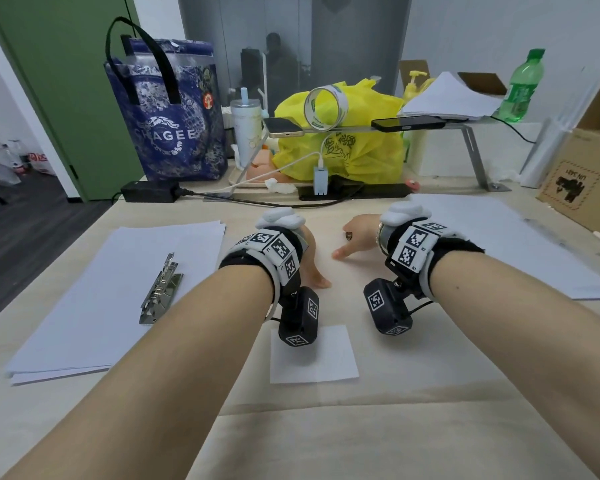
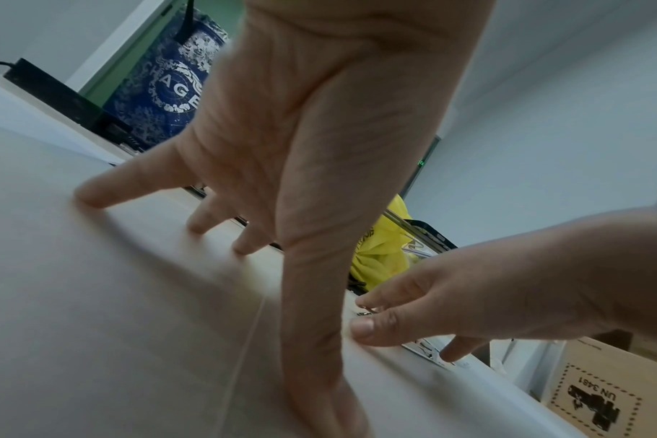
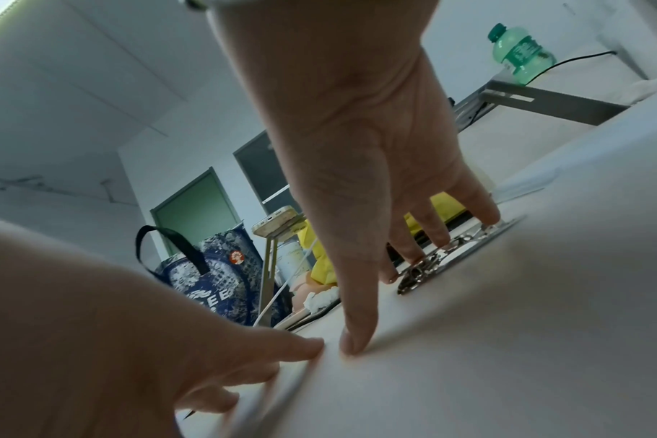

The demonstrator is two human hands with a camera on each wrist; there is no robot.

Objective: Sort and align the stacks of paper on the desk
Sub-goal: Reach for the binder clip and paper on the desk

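Head view shows both forearms reaching over the desk (image 1: 378,445), with the left hand (image 1: 312,261) and right hand (image 1: 359,233) set down close together at the middle, thumbs pointing toward each other and not touching. The left wrist view shows the left hand's fingers (image 2: 94,192) spread and straight, their tips pressed to the surface, holding nothing. The right wrist view shows the right hand's fingers (image 3: 357,335) also spread and straight, tips down on the surface, nothing pinched; a shiny metal piece (image 3: 428,266) lies just beyond them, too blurred to name. At about 9 o'clock from the hands lies the left stack of paper (image 1: 94,299), its long axis running from 7 o'clock up to 1 o'clock; its sheets are slightly fanned, with lower edges showing along the near and far sides. A metal clip (image 1: 161,291) lies loose on top of it, its long axis nearly along the stack's, one arm raised at the far end. At about 3 o'clock lies the right stack of paper (image 1: 520,251), its long axis running from 11 o'clock down to 5 o'clock. A small square sheet (image 1: 329,358) lies at 6 o'clock, partly under the left wrist camera. At 12 o'clock stand a blue tote bag (image 1: 167,123), a yellow plastic bag (image 1: 361,154), two phones on a metal stand and a green bottle (image 1: 522,88); a cardboard box (image 1: 582,174) sits at 2 o'clock.
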